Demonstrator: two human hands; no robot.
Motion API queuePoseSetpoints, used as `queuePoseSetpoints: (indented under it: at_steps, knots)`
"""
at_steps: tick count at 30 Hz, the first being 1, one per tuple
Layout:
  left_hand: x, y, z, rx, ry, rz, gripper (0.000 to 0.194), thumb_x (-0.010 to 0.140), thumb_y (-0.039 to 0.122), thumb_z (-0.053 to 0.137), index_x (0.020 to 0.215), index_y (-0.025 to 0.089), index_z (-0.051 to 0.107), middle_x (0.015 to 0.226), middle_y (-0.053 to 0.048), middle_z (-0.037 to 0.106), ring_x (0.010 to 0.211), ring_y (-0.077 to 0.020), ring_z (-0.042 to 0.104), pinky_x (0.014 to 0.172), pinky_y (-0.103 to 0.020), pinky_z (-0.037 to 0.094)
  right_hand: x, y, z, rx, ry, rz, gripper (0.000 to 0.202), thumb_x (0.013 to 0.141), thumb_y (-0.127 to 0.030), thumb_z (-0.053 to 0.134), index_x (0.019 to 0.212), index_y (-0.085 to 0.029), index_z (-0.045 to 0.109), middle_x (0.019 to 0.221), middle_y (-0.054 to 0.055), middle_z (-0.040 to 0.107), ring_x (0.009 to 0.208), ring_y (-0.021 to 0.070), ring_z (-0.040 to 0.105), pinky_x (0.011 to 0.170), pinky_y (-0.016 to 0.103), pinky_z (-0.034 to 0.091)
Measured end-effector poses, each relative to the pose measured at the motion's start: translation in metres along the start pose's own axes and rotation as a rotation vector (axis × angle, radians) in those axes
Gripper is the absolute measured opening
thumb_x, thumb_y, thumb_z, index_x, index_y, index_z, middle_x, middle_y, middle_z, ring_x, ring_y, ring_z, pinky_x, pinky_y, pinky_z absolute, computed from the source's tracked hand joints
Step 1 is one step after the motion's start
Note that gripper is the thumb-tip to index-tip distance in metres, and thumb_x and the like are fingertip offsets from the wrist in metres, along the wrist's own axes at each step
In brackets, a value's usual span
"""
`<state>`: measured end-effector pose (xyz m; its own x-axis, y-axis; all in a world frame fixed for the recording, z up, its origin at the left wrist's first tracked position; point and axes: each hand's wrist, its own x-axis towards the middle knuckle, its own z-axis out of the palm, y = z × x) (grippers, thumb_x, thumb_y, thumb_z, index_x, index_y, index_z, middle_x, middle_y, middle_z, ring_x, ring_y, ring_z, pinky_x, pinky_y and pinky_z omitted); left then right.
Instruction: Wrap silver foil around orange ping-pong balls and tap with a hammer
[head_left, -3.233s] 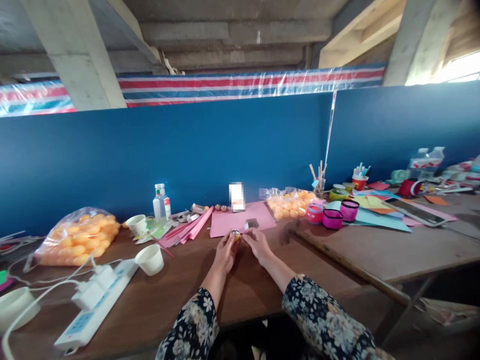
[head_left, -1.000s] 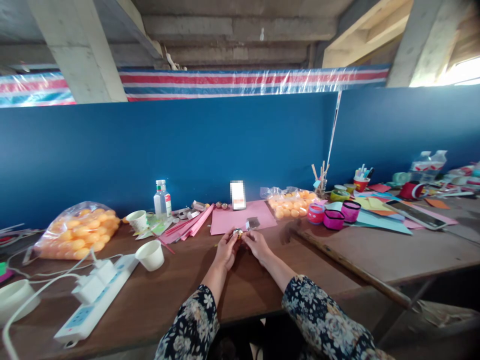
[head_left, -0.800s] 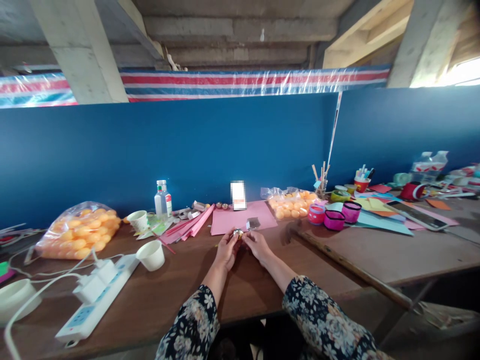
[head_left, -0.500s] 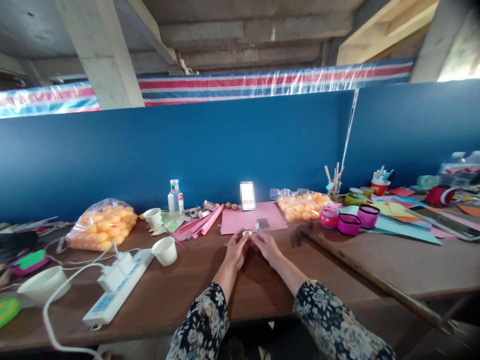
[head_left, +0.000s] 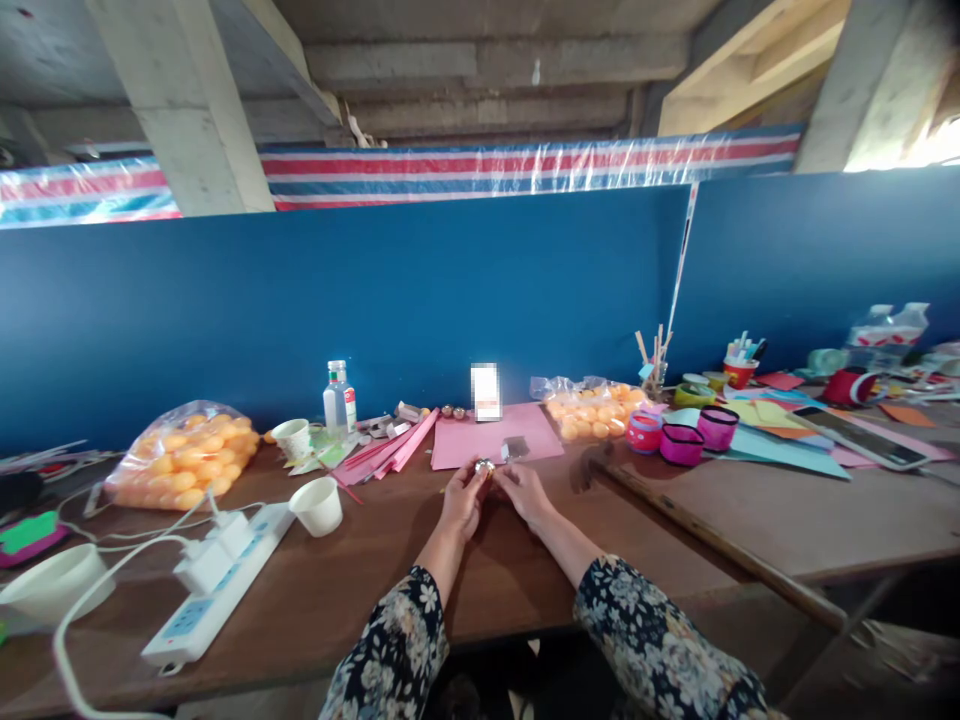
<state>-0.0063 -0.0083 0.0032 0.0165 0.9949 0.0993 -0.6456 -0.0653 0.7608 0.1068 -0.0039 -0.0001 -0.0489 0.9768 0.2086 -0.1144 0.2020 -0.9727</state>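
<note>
My left hand (head_left: 463, 500) grips a small shiny gold-coloured ball (head_left: 486, 467) between thumb and fingers, just above the front edge of a pink sheet (head_left: 465, 443). Close against it, my right hand (head_left: 525, 494) has its fingertips pinched at the ball's right side; whether they hold anything else is hidden. A small greyish square (head_left: 516, 449) lies on the pink sheet beyond my right fingers. Two or so similar metallic balls (head_left: 453, 412) rest behind the sheet, beside a bright, pixelated upright panel (head_left: 487, 392).
Bags of orange balls stand at left (head_left: 184, 455) and right (head_left: 596, 410). Left of my hands are a white paper cup (head_left: 316, 506) and a power strip (head_left: 217, 590) with cables. A hammer with a long wooden handle (head_left: 712, 540) lies at right, by pink-purple bands (head_left: 682, 446).
The whole view has shifted slightly, so things appear a little further left. Both hands stay together at the small shiny ball with almost the same grip.
</note>
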Motion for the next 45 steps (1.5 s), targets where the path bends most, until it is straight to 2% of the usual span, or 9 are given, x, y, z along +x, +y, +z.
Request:
queuePoseSetpoints:
  at_steps: [8,14,31,34,38,41,45]
  knots:
    - [-0.001,0.0,0.001,-0.001,-0.016,0.0,0.043,0.061,0.017,0.068,0.103,0.015,0.057,0.085,-0.006,0.066,0.076,-0.0135,0.06,0.078,-0.029,0.043,0.0,0.002,0.001,0.03,0.035,-0.022,0.027,0.062,-0.042,0.062,0.064,-0.015,0.06,0.059,0.001,0.06,0.055,0.0141,0.054,0.054,0.026,0.043]
    - [0.001,-0.001,0.0,0.017,0.01,-0.004,0.045,0.061,0.016,0.069,0.104,0.016,0.057,0.086,-0.005,0.066,0.075,-0.0129,0.061,0.079,-0.029,0.043,0.0,0.002,0.001,-0.042,0.079,-0.038,0.028,0.062,-0.042,0.062,0.063,-0.014,0.06,0.059,0.002,0.06,0.055,0.014,0.053,0.054,0.026,0.044]
    - [-0.002,0.0,0.003,0.067,-0.008,0.006,0.047,0.061,0.017,0.069,0.106,0.015,0.056,0.086,-0.006,0.066,0.075,-0.013,0.06,0.079,-0.029,0.043,0.007,0.012,-0.003,-0.157,0.107,-0.083,0.032,0.064,-0.046,0.058,0.063,-0.014,0.06,0.06,0.003,0.062,0.056,0.0151,0.055,0.053,0.025,0.043]
    - [-0.002,0.0,0.003,0.056,-0.004,-0.006,0.045,0.061,0.018,0.068,0.105,0.014,0.057,0.089,-0.007,0.066,0.077,-0.013,0.06,0.08,-0.029,0.043,0.006,0.01,-0.002,-0.131,0.1,-0.085,0.032,0.062,-0.046,0.06,0.063,-0.015,0.058,0.057,0.002,0.06,0.054,0.0141,0.053,0.052,0.025,0.042]
    - [-0.002,0.0,0.003,0.031,-0.023,-0.018,0.039,0.064,0.023,0.066,0.101,0.014,0.058,0.089,-0.007,0.065,0.079,-0.0143,0.059,0.079,-0.03,0.044,0.004,0.008,0.001,0.014,0.079,-0.031,0.031,0.061,-0.046,0.061,0.065,-0.016,0.054,0.055,-0.001,0.056,0.051,0.0124,0.052,0.052,0.026,0.044]
    - [-0.003,0.001,0.004,0.048,-0.077,-0.019,0.035,0.067,0.026,0.064,0.099,0.013,0.06,0.088,-0.007,0.065,0.079,-0.0147,0.059,0.076,-0.03,0.045,0.004,0.007,0.002,0.104,0.083,-0.001,0.03,0.061,-0.043,0.062,0.071,-0.017,0.051,0.06,-0.002,0.055,0.052,0.0118,0.053,0.052,0.026,0.046]
    - [-0.005,0.002,0.006,0.135,-0.097,0.009,0.038,0.064,0.024,0.066,0.1,0.014,0.059,0.089,-0.007,0.064,0.074,-0.0135,0.058,0.07,-0.027,0.045,0.003,0.006,0.002,0.086,0.078,-0.026,0.03,0.063,-0.04,0.062,0.081,-0.018,0.052,0.069,0.001,0.057,0.057,0.0129,0.055,0.049,0.025,0.046]
